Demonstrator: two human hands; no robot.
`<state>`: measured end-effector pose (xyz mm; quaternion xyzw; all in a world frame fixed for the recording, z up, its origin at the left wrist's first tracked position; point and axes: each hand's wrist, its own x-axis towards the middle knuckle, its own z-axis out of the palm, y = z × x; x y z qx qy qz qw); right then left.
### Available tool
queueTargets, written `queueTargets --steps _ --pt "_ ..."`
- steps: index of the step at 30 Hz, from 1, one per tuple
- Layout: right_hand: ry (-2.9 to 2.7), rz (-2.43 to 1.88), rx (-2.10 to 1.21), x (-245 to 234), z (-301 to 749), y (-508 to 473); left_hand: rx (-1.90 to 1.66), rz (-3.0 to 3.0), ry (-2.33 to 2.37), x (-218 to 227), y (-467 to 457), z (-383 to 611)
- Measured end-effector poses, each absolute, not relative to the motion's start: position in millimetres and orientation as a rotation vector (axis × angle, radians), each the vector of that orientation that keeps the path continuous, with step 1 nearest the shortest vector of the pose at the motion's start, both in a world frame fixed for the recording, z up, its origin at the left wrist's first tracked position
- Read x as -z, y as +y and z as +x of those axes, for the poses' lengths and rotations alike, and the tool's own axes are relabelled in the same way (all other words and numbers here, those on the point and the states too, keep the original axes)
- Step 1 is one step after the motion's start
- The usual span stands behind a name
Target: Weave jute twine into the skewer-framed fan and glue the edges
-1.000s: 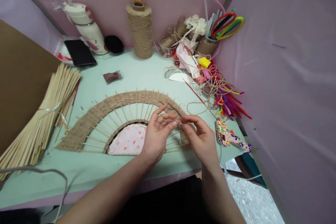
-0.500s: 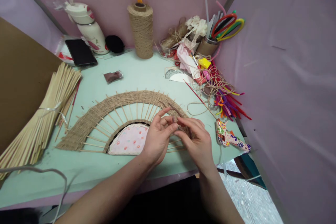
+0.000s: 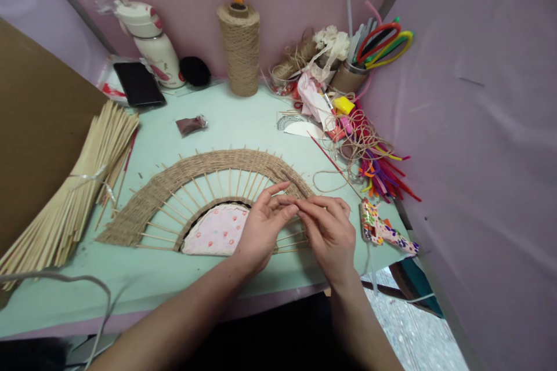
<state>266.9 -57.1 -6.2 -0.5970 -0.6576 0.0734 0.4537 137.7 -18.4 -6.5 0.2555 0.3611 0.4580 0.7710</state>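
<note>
Over the right part of a woven twine fan (image 3: 209, 161), my left hand (image 3: 262, 226) and my right hand (image 3: 329, 231) meet at the fingertips. Both are closed in a pinch, and whatever lies between them is too small and covered to name. Thin dark brown strips (image 3: 290, 179) lie on the fan's band just beyond my fingers. The fan is flat on the table, with thin wooden ribs and a pale pink patterned cloth half-circle (image 3: 216, 229) at its centre. My hands hide part of its right side.
A brown packet (image 3: 190, 124) lies behind the fan. Bundled wooden sticks (image 3: 73, 197) are at left; a phone (image 3: 138, 84), bottle (image 3: 157, 55) and twine cone (image 3: 239, 49) stand or lie at the back. Tangled string (image 3: 361, 133), pipe cleaners (image 3: 387, 171) and a patterned glue gun (image 3: 385, 229) are at right.
My fingertips have drawn closer together, and the fingers of my right hand have folded in more. The whole view has shifted slightly; the fan and other things lie as before.
</note>
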Motion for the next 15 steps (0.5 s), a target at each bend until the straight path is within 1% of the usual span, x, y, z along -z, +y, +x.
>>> queueTargets --steps 4,8,15 --pt "-1.551 -1.473 -0.295 0.8 268.6 -57.5 -0.917 0.683 0.797 9.4 -13.4 130.9" --pt "-1.551 -1.453 -0.297 -1.4 270.3 -58.1 -0.835 0.779 0.851 10.4 -9.8 129.1" --pt "-1.593 -1.448 -0.398 -1.3 270.5 -59.7 -0.859 0.988 0.898 2.1 -10.5 130.4"
